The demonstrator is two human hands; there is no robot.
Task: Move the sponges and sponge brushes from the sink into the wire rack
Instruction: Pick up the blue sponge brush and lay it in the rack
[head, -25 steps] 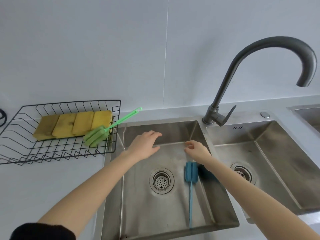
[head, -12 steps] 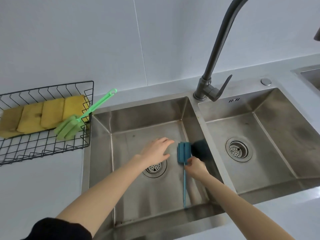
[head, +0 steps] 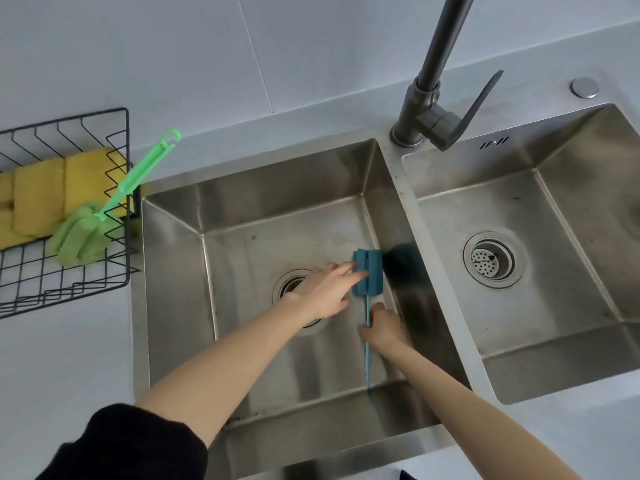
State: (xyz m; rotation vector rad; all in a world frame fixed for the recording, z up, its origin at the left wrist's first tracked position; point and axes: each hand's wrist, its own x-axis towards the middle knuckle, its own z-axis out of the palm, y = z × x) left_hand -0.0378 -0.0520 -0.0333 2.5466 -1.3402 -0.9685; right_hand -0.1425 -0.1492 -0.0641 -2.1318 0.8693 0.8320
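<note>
A blue sponge brush (head: 368, 271) lies on the floor of the left sink basin (head: 259, 188), head toward the back, thin handle running toward me. My left hand (head: 327, 294) hovers over the drain with fingers spread, fingertips touching the left side of the blue head. My right hand (head: 382, 327) is pinched on the handle just below the head. The black wire rack (head: 127, 209) stands on the counter at the left. It holds several yellow sponges (head: 38, 199) and a green sponge brush (head: 81, 242) whose handle sticks out over the rack's right rim.
A dark grey faucet (head: 427, 112) rises between the two basins at the back. The right basin (head: 554, 323) has a drain strainer (head: 490, 259). White counter surrounds the sink, with a tiled wall behind. A round metal button (head: 584, 87) sits at the back right.
Both hands dropped from the basin's back wall to the blue brush. My right hand slid onto its handle and my left fingertips reached the head. The view tilted downward and closer.
</note>
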